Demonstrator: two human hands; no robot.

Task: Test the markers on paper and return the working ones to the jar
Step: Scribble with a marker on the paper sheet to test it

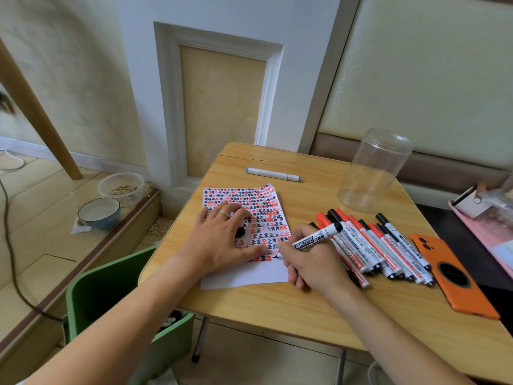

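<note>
Wooden table (277, 307) carries our work: our left hand (222, 240) lies flat, fingers spread, on the scribbled paper (258, 276). Our right hand (311, 262) grips a black marker (316, 238), tip touching the paper, beside the marker pile (380, 245); behind stands the clear jar (372, 170).

Right hand (311, 262) writes with a marker (316, 238) on paper (249, 276) under left hand (222, 240).
</note>
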